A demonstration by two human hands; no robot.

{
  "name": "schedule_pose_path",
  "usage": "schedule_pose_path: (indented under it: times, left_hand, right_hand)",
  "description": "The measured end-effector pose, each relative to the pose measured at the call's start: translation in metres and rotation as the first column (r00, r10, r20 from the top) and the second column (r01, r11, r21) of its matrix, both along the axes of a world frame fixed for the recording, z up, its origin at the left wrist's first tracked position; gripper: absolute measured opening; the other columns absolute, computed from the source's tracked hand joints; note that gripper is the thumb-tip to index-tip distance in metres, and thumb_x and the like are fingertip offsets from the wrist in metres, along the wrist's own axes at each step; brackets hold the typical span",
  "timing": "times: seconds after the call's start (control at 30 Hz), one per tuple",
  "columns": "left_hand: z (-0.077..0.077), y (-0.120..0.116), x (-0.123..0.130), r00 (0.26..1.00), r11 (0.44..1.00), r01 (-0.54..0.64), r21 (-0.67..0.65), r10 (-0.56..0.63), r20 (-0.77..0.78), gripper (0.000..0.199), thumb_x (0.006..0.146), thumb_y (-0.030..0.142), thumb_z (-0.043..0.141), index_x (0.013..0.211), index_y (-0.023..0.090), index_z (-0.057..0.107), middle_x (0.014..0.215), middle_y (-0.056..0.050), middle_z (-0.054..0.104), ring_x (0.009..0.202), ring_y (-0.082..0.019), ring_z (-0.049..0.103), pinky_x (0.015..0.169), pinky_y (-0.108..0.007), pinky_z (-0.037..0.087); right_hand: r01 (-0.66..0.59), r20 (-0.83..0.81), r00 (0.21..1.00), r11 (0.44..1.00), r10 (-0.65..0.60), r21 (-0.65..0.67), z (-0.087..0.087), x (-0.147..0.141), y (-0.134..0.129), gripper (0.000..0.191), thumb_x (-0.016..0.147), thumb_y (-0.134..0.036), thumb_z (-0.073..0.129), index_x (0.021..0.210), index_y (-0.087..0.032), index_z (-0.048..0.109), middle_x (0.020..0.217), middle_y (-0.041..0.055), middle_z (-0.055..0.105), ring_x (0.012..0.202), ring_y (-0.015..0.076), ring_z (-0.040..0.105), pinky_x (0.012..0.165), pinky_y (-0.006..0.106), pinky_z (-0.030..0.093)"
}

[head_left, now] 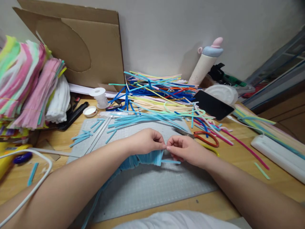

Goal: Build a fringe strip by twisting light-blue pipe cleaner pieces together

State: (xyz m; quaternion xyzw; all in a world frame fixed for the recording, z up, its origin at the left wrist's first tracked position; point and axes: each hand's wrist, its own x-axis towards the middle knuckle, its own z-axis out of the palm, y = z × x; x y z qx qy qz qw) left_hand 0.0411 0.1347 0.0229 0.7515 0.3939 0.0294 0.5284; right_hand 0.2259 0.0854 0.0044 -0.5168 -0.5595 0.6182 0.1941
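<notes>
My left hand point(149, 140) and my right hand point(184, 149) meet above the grey cutting mat, fingertips pinched together and nearly touching. What they pinch is too small or too hidden to make out. Directly below my left hand lies a row of short light-blue pipe cleaners point(152, 158), packed side by side; its far side is covered by the hand and forearm. One loose blue piece point(171, 162) sticks out to the right beneath my right hand. Scissors point(206, 139) with orange and yellow handles lie just behind my right hand.
The cutting mat point(152, 194) covers the table's middle. Behind it are piled coloured pipe cleaners point(159, 95), a spool point(98, 97) and a black phone point(213, 105). Pipe-cleaner bundles point(35, 92) stand left, beside cardboard point(102, 44). A white cable point(47, 159) crosses near my left forearm.
</notes>
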Motion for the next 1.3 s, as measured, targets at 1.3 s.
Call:
schedule_pose_path:
  times: [1.3]
  left_hand:
    - [-0.009, -0.002, -0.007, 0.999, 0.997, 0.006, -0.072, -0.010, -0.049, 0.021, 0.065, 0.032, 0.057, 0.075, 0.016, 0.067, 0.063, 0.003, 0.057, 0.056, -0.009, 0.045, 0.051, -0.019, 0.036]
  right_hand:
    - [-0.029, -0.028, 0.999, 0.999, 0.029, -0.021, -0.013, -0.007, -0.003, 0.012, 0.073, -0.023, 0.056, 0.066, -0.019, 0.046, 0.043, -0.0078, 0.051, 0.039, 0.0074, 0.048, 0.041, 0.017, 0.038]
